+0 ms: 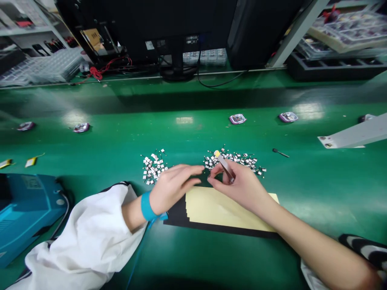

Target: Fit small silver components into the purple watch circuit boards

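Observation:
My right hand (237, 181) is closed around what look like metal tweezers (226, 167), whose yellow end points up and away. Its thumb and index fingertips come close together; I cannot make out whether a small part is between them. My left hand (175, 185), with a blue band at the wrist, has its fingers stretched out and nothing visible in them. Its fingertips almost reach the right hand's. Small white parts with dark leads lie in a left pile (152, 167) and a right pile (248, 161). Below the hands, a yellow sheet (217, 207) lies on a black sheet (177, 215).
A blue machine (30, 213) stands at the left, near a yellow battery-like piece (30, 162). Small pink-rimmed devices, one being this device (237, 119), line the green table. A small black tool (280, 152) and a grey metal arm (356, 131) are at the right. A monitor (145, 20) stands behind.

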Tool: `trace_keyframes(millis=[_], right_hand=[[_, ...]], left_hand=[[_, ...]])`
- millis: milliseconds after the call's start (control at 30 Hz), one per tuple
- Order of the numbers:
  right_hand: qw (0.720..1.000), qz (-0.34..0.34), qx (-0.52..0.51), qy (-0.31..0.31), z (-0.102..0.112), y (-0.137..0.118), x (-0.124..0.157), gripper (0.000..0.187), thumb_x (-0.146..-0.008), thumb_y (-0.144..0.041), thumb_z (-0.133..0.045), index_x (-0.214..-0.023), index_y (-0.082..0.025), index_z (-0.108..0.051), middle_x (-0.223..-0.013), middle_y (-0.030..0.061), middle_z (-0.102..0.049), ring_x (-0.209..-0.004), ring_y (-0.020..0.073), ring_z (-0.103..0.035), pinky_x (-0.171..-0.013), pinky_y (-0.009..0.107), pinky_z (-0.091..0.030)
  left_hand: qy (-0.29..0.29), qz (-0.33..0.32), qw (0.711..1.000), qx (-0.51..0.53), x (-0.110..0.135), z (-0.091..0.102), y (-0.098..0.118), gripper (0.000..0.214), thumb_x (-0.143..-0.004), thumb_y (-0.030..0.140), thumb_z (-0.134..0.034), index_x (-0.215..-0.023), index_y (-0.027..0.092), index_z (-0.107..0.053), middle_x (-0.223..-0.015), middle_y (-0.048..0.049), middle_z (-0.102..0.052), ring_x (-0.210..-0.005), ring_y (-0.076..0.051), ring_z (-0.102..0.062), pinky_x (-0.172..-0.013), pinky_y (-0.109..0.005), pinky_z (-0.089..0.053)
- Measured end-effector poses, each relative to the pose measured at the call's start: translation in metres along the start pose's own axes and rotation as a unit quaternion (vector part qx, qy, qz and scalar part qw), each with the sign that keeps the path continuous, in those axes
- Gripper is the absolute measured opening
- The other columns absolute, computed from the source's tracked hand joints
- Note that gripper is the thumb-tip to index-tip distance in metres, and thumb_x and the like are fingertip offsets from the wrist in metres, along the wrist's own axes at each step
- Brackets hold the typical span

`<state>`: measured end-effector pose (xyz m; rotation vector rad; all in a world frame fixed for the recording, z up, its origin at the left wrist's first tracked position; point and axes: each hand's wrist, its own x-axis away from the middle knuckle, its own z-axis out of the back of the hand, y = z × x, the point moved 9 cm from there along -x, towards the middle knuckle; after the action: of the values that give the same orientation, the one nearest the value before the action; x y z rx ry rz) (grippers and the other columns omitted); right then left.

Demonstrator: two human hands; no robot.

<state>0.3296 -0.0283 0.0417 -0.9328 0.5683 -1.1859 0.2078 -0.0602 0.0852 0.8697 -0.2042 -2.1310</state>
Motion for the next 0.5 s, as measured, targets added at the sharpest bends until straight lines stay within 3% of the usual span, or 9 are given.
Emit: trace_keyframes(millis=[167,267,400,500], right_hand=[[0.966,0.024,0.256,0.023,0.017,0.003,-0.01,0.005,-0.07,-0.018,-0.059,-0.07,-0.016,-0.054,-0.051,-0.0044,-0.048,-0.041,0.0066,-0.038,-0.044,0.018,-0.026],[0.938,0.063,0.338,0.037,0.022,-0.001,-0.012,0.005,-0.071,-0.015,-0.059,-0.068,-0.015,-0.055,-0.062,-0.0014,-0.055,-0.047,0.0087,-0.044,-0.047,0.019,-0.028],[0.925,0.138,0.342,0.094,0.026,-0.02,-0.002,0.009,-0.071,-0.018,-0.064,-0.067,-0.014,-0.057,-0.061,-0.0011,-0.051,-0.05,0.0092,-0.045,-0.046,0.02,-0.029],[0.936,0.206,0.271,0.088,0.012,-0.037,0.015,0.009,-0.073,-0.015,-0.062,-0.067,-0.014,-0.055,-0.061,-0.0021,-0.049,-0.051,0.0076,-0.045,-0.046,0.019,-0.031]], left_hand=[[-0.077,0.085,0.986,-0.123,-0.011,0.019,-0.066,0.022,-0.08,0.009,-0.047,-0.094,0.014,-0.063,-0.095,-0.0061,-0.065,-0.087,-0.023,-0.062,-0.076,-0.034,-0.052],[-0.118,0.121,0.974,-0.15,-0.009,0.017,-0.096,0.023,-0.077,0.006,-0.048,-0.089,0.015,-0.065,-0.092,-0.0051,-0.066,-0.084,-0.025,-0.063,-0.074,-0.035,-0.051],[-0.136,0.145,0.969,-0.144,-0.002,0.008,-0.11,0.022,-0.076,0.006,-0.049,-0.086,0.016,-0.066,-0.089,-0.004,-0.066,-0.081,-0.023,-0.063,-0.073,-0.032,-0.05],[-0.11,0.164,0.973,-0.123,-0.003,0.013,-0.11,0.02,-0.075,0.008,-0.05,-0.085,0.016,-0.065,-0.083,-0.0042,-0.065,-0.077,-0.021,-0.062,-0.071,-0.032,-0.049]])
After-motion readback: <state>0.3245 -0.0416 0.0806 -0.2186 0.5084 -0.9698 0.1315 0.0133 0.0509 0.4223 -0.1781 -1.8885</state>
